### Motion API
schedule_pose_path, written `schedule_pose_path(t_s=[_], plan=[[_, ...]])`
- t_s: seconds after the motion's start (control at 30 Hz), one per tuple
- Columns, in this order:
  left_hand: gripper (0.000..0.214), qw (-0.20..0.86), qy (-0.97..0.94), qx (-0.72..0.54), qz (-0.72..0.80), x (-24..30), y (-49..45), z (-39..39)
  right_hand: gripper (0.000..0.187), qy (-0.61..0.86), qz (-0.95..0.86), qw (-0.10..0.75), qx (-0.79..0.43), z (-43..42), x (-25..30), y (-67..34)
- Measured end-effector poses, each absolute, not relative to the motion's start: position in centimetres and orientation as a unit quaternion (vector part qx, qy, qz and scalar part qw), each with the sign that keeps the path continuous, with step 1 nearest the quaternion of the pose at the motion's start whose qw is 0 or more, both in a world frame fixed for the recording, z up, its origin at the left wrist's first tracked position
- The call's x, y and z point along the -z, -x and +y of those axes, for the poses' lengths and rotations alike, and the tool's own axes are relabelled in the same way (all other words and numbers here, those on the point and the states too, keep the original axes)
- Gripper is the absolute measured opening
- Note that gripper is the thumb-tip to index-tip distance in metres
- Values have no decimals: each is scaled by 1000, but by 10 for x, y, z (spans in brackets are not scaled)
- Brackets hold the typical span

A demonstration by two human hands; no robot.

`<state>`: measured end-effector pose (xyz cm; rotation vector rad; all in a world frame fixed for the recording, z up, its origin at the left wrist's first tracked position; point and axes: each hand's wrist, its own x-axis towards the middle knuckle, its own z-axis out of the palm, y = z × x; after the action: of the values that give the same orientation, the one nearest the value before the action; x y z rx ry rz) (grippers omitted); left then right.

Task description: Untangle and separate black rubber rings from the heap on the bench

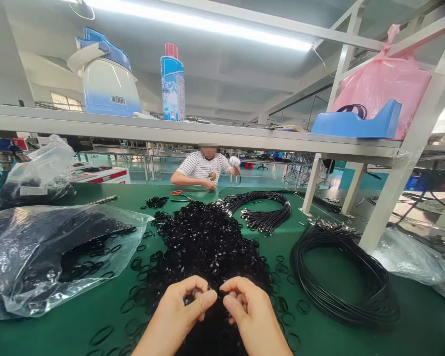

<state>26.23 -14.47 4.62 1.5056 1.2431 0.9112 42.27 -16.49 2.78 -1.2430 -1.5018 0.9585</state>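
Bare left hand (178, 309) and bare right hand (254, 316) at bottom centre, fingertips pinched nearly shut, any held ring too small to tell, heap of thin black rubber rings (203, 252) under and beyond, coiled black cords (378, 291) right, green bench mat (59, 336) beneath

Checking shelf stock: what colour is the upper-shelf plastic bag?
The plastic bag is pink, best seen in the head view.

L hand (181, 309) & R hand (252, 314) bare, side by side, both pinching.
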Motion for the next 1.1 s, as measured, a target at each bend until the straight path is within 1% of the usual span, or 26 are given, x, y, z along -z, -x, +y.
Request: schedule_pose_path(t_s=[0.17, 0.23, 0.3, 0.43, 0.53, 0.63, 0.7, 0.93, 1.1], plan=[[46, 487, -621, -347, 508, -47, -265, -148, 19, 531, -635, 442, -345, -165, -28, -426], [45, 487, -626, -345, 503, -49, -266, -150, 21, 532, -647, 447, -313, -165, -28, -427], [45, 489, -627, -343, 500, -50, -267, -151, 25, 521, -648, 463, -305, -166, -28, -428], [43, 502, -638, -326, 485, -45, -268, -152, 28, 505, -616, 468, -383, -167, -27, -425], [41, 511, -641, -307, 484, -42, -270, -152, 23, 506, -595, 472, -409, -165, -25, -424], [39, 511, -639, -297, 492, -43, -271, -154, 16, 524, -587, 477, -392, -164, -26, -424], [38, 506, -641, -294, 496, -45, -272, -155, 15, 525, -595, 476, -380, -165, -29, -425], [40, 518, -641, -288, 487, -45, -271, -155, 18, 537, -644, 451, -306, -169, -37, -425], [42, 531, -644, -287, 470, -41, -271, -153, 20, 529, -664, 448, -282, -173, -38, -421]])
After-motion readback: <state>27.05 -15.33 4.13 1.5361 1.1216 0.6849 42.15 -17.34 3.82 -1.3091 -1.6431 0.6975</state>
